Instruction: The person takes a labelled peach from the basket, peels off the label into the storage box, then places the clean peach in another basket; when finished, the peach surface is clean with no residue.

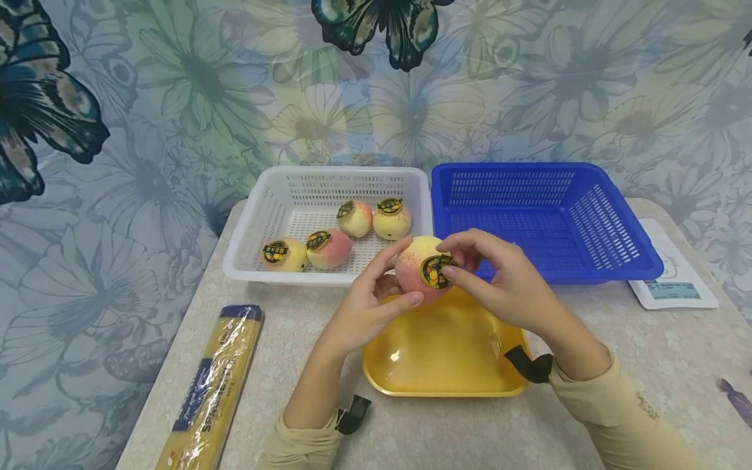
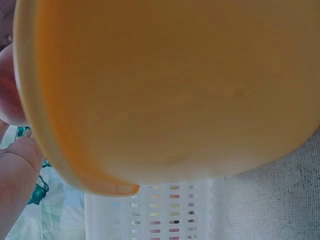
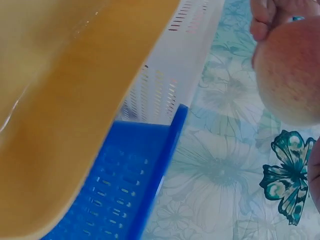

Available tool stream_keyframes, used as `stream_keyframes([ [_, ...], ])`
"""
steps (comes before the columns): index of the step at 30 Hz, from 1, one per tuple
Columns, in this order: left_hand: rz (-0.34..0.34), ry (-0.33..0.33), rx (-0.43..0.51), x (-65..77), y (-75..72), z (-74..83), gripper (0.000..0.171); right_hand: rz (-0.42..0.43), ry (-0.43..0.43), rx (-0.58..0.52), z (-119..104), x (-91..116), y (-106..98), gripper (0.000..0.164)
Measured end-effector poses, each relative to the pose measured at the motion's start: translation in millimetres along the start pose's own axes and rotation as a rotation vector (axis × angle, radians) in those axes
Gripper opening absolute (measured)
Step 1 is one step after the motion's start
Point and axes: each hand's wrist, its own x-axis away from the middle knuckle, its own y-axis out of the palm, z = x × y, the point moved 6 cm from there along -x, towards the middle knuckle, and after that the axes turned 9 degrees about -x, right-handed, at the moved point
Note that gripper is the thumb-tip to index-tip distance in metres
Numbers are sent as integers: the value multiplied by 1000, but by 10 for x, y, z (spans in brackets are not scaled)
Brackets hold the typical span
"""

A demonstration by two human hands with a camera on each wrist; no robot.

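Observation:
Above the yellow tray (image 1: 446,352), my left hand (image 1: 364,310) holds a pink and yellow peach (image 1: 411,261), its fingers behind and thumb in front. A black round sticker (image 1: 433,271) with a colourful fruit print is on the peach's front. My right hand (image 1: 508,284) pinches the sticker's right edge between thumb and finger; whether that edge has lifted cannot be told. Several more peaches (image 1: 330,249) with such stickers lie in the white basket (image 1: 241,261). The right wrist view shows the peach (image 3: 290,75) from its unstickered side.
Right of the white basket stands a blue basket (image 1: 523,228). A spaghetti packet (image 1: 217,385) lies at the table's left. A white device with a display (image 1: 672,290) is partly behind the blue basket. Flowered cloth (image 1: 205,85) hangs behind the table. Black straps (image 1: 354,414) stick out at both wrists.

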Motion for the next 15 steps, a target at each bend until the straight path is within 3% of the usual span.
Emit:
stream_keyframes([
  [6,23,-1,7,-2,-18,-15,74,-14,-27,-83,-40,18,-57,26],
  [12,36,-21,30,-8,-30,-31,74,65,-33,-276,-47,66,-122,27],
  [15,32,-24,47,-10,-28,-31,75,90,-29,-280,-43,84,-144,29],
])
